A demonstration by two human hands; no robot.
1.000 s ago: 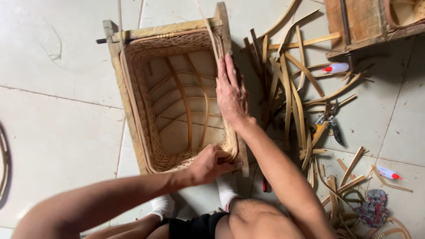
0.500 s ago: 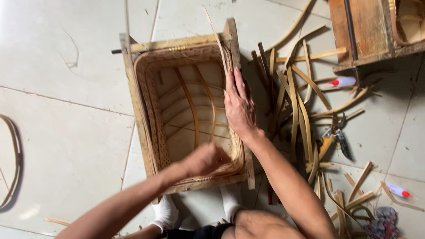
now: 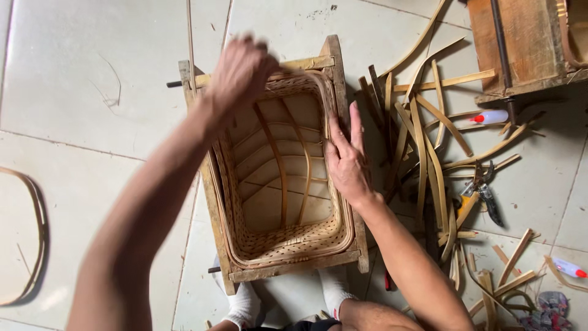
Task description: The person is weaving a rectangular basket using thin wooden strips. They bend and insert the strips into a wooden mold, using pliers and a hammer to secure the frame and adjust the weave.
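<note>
While the woven bamboo basket sits in its wooden frame, right hand presses flat, fingers together, on the right rim; left hand at far rim blurs, fingers unreadable. I'd keep rim pressure even.

The rectangular woven basket is pale split cane, its weave matt and open at the base. The rough, unfinished wooden frame around it shows dull, worn grain. The loose bamboo strips beside it are tan, matt and uneven in cut. The floor of large pale tiles is smooth and glossy. The pliers show dull grey metal. The white socks are soft cloth.
</note>
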